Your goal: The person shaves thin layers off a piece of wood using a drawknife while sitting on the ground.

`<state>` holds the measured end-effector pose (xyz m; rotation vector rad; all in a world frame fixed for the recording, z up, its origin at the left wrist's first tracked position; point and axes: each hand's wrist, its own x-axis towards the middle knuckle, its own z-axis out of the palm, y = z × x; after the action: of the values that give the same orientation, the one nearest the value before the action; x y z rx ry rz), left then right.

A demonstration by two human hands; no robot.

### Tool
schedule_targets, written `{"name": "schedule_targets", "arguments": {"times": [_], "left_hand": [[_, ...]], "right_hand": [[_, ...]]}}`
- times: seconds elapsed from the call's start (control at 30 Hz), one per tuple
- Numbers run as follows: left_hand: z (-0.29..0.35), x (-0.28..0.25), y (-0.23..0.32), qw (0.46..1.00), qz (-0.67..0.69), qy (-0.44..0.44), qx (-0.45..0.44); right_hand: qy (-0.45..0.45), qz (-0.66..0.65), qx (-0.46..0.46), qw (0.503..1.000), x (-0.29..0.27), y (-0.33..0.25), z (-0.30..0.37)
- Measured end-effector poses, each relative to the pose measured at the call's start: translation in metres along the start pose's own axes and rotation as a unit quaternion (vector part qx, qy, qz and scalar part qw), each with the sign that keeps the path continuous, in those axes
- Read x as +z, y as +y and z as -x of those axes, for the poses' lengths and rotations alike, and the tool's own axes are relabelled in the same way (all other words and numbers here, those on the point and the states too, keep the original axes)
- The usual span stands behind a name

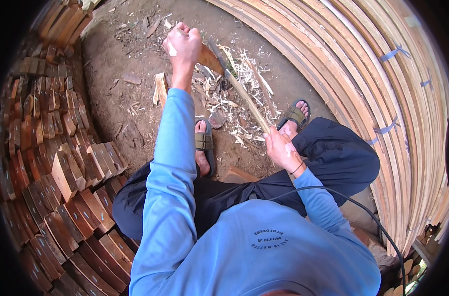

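Note:
My left hand (183,45) is raised at the far end of my outstretched arm, its fingers closed round a brown piece of wood (210,60). The wood's end peeks out at the top of the fist, and part of it is hidden by the hand. Against its right side lies the dark narrow blade of a long-handled knife (247,101); whether the blade is cutting in, I cannot tell. My right hand (282,149), near my right knee, grips the lower end of the knife's pale wooden handle.
Pale wood shavings (239,116) litter the dirt floor (108,59) between my sandalled feet. A light offcut (160,89) lies left of them. Stacked short wood blocks (62,172) fill the left side. Long curved-looking planks (382,98) bound the right. A black cable (367,212) crosses my right arm.

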<state>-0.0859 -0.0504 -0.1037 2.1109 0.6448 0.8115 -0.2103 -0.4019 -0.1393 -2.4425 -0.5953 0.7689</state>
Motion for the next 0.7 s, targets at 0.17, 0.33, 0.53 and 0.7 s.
{"name": "schedule_targets", "arguments": {"times": [0.17, 0.33, 0.53, 0.7], "left_hand": [[0.001, 0.002, 0.003, 1.000, -0.003, -0.001, 0.009], [-0.005, -0.002, -0.006, 1.000, 0.008, 0.003, 0.006], [-0.005, -0.002, -0.004, 1.000, -0.005, 0.012, 0.009], [-0.003, -0.003, -0.005, 1.000, -0.016, 0.003, 0.015]], "right_hand": [[0.049, 0.002, 0.003, 0.999, 0.006, -0.009, 0.006], [0.187, -0.021, -0.030, 0.982, -0.018, -0.021, -0.011], [0.042, -0.044, -0.011, 0.998, 0.012, 0.004, -0.014], [-0.002, -0.009, 0.001, 1.000, -0.006, -0.012, -0.014]]}}
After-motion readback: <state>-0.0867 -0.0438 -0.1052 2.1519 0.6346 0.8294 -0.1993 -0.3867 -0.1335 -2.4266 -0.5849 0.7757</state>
